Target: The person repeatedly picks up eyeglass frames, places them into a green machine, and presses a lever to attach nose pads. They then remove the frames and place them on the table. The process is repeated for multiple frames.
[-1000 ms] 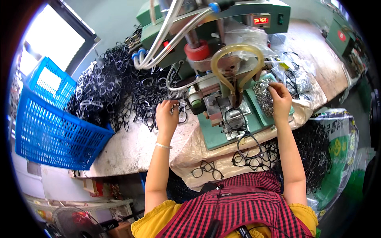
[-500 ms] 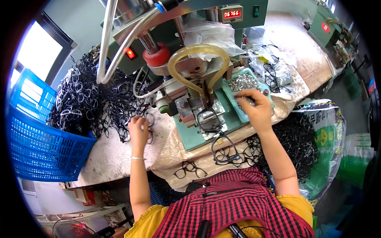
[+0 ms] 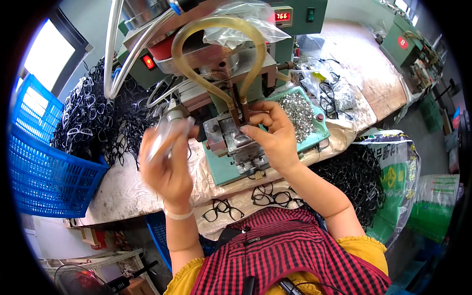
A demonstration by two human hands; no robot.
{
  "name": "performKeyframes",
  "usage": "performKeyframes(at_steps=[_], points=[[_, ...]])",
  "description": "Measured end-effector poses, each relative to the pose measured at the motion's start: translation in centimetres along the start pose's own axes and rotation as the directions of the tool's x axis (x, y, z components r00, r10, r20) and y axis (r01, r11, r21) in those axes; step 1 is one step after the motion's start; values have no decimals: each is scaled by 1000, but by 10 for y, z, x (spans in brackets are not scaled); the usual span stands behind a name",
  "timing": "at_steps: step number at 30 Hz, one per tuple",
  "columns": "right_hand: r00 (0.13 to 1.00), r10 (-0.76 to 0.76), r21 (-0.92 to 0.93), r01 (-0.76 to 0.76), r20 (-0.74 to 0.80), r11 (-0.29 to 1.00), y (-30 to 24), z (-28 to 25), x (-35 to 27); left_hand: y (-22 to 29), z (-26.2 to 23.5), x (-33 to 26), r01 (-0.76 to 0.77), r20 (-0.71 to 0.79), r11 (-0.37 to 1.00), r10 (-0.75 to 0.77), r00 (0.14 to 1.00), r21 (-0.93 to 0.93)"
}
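Note:
My right hand [image 3: 275, 135] is at the press machine [image 3: 216, 73], thumb and fingers pinched together beside the two dark tips under the yellowish tube [image 3: 258, 44]. Whatever lies between those fingertips is too small or hidden to name. Below them is the metal fixture [image 3: 241, 142] on a green base, with no glasses frame visible on it. My left hand [image 3: 169, 164] is raised left of the fixture, smeared by motion, with a pale, shiny blur at its fingers that I cannot make out. Black glasses frames [image 3: 270, 197] lie on the brown paper near my apron.
Right of the fixture, a green tray [image 3: 322, 130] holds small metal parts [image 3: 297, 115]. A heap of black frames [image 3: 81, 123] and a blue basket [image 3: 54, 182] stand at left. A sack [image 3: 400, 172] with more frames is at right. Clear plastic bags [image 3: 241, 24] hang on the machine.
The frame under the tube tips and the one at the base's front edge are gone from there. My right hand has moved from the tray to the fixture; my left hand rose from the frame heap.

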State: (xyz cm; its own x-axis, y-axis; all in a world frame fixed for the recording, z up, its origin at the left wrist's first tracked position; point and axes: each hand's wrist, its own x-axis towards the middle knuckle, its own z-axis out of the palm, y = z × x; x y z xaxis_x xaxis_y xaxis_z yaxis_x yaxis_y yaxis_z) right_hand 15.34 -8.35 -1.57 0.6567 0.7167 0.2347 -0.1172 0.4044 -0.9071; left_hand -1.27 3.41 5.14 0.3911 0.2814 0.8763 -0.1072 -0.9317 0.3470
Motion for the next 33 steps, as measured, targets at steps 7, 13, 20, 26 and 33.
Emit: performKeyframes(at_steps=[7, 13, 20, 26, 33], points=[[995, -79, -304, 92, 57, 948, -31, -3, -22, -1, 9, -21, 7, -38, 974, -16, 999, -227], [929, -357, -995, 101, 94, 0, 27, -129, 4, 16, 42, -53, -85, 288, 981, 134, 948, -174], [967, -254, -922, 76, -25, 379, 36, -149, 17, 9, 46, -56, -116, 294, 977, 165, 942, -177], [882, -291, -928, 364, 371, -82, 47, -117, 14, 8, 44, -55, -94, 314, 977, 151, 937, -189], [897, -368, -937, 317, 245, 149, 52, -129, 28, 33, 29, -101, 0, 203, 1000, -3, 979, 12]])
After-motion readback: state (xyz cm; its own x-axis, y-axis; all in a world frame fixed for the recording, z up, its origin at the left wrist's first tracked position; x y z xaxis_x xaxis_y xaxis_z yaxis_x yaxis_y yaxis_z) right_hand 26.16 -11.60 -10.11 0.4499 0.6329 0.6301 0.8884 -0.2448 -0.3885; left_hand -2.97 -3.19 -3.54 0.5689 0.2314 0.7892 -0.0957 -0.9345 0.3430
